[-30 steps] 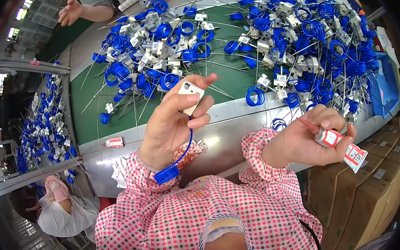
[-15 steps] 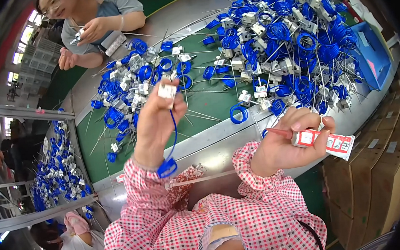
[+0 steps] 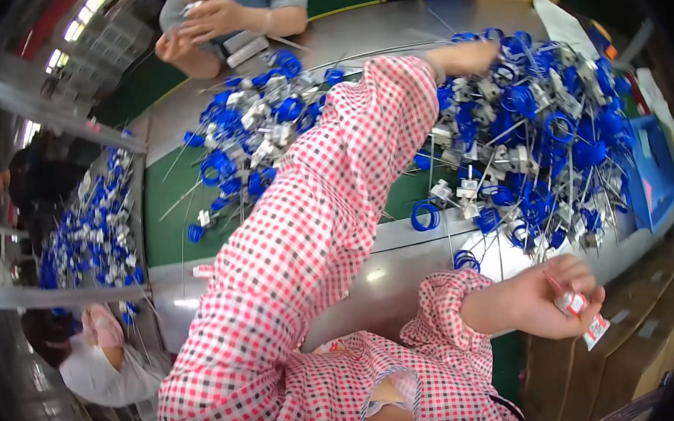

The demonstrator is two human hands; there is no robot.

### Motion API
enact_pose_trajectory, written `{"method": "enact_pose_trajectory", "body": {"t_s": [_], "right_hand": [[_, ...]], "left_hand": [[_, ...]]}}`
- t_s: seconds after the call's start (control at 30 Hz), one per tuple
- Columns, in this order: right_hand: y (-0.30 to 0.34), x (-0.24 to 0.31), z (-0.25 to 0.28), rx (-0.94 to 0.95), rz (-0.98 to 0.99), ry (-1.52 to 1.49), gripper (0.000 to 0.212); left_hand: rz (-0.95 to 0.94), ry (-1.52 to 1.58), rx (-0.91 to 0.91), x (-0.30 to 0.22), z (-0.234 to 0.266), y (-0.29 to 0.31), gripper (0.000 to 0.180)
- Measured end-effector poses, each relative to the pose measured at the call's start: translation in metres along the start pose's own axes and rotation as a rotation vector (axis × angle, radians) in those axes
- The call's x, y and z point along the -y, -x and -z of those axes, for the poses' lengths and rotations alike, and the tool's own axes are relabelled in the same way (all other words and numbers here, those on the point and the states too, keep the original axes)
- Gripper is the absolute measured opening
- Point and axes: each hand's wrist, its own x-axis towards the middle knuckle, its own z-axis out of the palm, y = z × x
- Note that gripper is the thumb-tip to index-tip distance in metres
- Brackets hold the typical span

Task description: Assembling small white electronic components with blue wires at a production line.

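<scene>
My left arm stretches forward and right across the table. My left hand (image 3: 469, 58) is at the far edge of a big heap of small white-and-metal boxes with coiled blue tubing (image 3: 558, 128) and thin metal rods. Its fingertips merge with the heap, so whether they grip anything is hidden. Near the table's front right, my right hand (image 3: 542, 305) is closed round a red-and-white squeeze tube (image 3: 576, 303) with a pointed red nozzle. The tube's flat end sticks out below the fingers.
A smaller heap of the same parts (image 3: 254, 133) lies left of my arm. A blue bin (image 3: 654, 175) stands at the right, above brown cardboard boxes (image 3: 607, 363). Across the table a person's hands (image 3: 204, 22) work on a small part. A metal frame (image 3: 64, 294) borders the left.
My left hand has swung from the middle to the far right heap; the white box it held no longer shows. My right hand with the tube has moved right and lower.
</scene>
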Motion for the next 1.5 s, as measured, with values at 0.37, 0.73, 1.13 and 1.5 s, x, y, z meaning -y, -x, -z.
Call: {"method": "enact_pose_trajectory", "body": {"t_s": [0.37, 0.73, 1.13, 1.5], "right_hand": [[0.023, -0.007, -0.022, 0.084, -0.101, -0.021, 0.016], [0.079, 0.019, -0.036, 0.280, -0.155, 0.106, 0.010], [0.127, 0.068, -0.047, 0.439, -0.248, 0.075, 0.010], [0.184, 0.136, -0.011, 0.554, -0.157, -0.071, 0.021]], "left_hand": [[0.488, -0.573, 0.302, 0.070, 0.202, 0.226, 0.032], [1.085, -0.772, 0.189, 0.053, 0.126, 0.328, 0.037], [0.224, -0.771, -0.805, -0.084, 0.156, 0.413, 0.031], [-0.184, 1.272, -2.058, -0.183, 0.071, 0.528, 0.031]]}}
